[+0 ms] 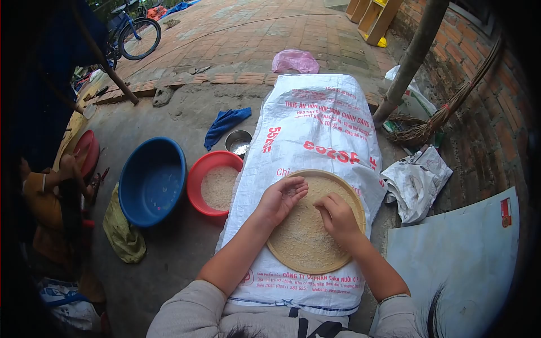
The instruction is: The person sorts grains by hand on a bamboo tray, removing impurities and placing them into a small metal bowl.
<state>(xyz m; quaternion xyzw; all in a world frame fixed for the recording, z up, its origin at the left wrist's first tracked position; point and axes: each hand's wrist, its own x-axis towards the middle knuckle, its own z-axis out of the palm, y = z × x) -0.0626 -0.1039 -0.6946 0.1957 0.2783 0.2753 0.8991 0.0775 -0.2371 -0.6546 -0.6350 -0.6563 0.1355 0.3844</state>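
Observation:
A round, shallow tan tray (297, 269) lies on a white printed sack, with pale rice-like grains (301, 239) spread over it. Over the tray's left rim is my left hand (283, 198), palm turned up, fingers loosely extended; no object shows in it. My right hand (340, 218) hovers low over the grains on the right side, thumb and fingertips pinched together. Whatever the pinch holds is too small to make out. Left of the sack, a red basin (193, 186) contains more pale grains (219, 187).
The white sack (315, 124) covers a long raised surface. To the left are a large blue basin (152, 181), a metal bowl (238, 142) and a blue cloth (226, 125). Another person (48, 194) crouches at far left. Crumpled white bags (416, 183) and a broom (434, 124) lie right.

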